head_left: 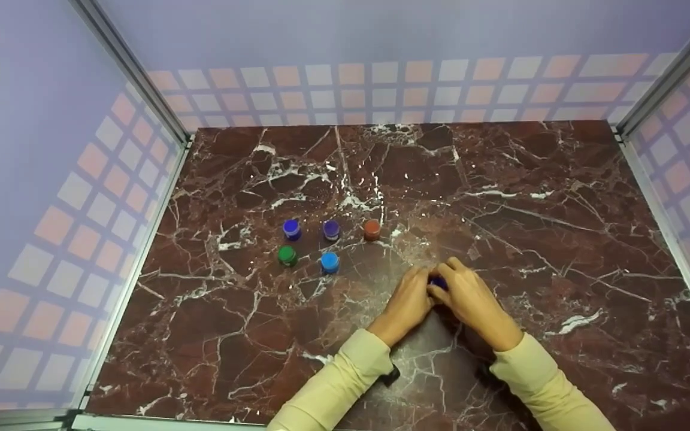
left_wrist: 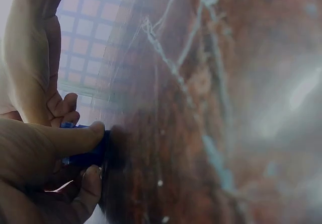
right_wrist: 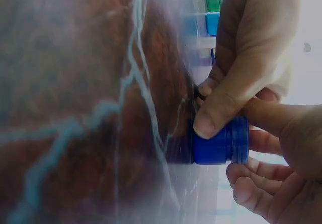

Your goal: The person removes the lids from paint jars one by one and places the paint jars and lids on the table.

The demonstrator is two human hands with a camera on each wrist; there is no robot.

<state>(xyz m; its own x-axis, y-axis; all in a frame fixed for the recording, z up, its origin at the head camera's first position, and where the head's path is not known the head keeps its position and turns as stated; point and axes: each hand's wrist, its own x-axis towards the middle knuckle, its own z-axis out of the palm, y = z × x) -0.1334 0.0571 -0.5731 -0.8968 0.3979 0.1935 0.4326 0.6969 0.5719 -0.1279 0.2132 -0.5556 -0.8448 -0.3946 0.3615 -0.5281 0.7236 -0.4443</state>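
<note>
A small dark-blue paint jar (head_left: pixel 439 282) stands on the table between both hands, mostly covered by fingers in the head view. My left hand (head_left: pixel 409 297) holds the jar body low down, its thumb lying along the side in the right wrist view. From the other side, my right hand (head_left: pixel 472 299) has its fingers curled round the lid end of the blue jar (right_wrist: pixel 221 146). The lid looks to be on the jar. To the left stand a blue jar (head_left: pixel 291 230), a purple jar (head_left: pixel 331 230), an orange-brown jar (head_left: pixel 372 230), a green jar (head_left: pixel 287 255) and a light-blue jar (head_left: pixel 330 262).
The dark red marble-patterned table (head_left: pixel 231 359) has white veins and a glossy surface. Lilac panels with pink and white squares (head_left: pixel 351 96) enclose its back and sides, joined by grey metal posts (head_left: pixel 141 78).
</note>
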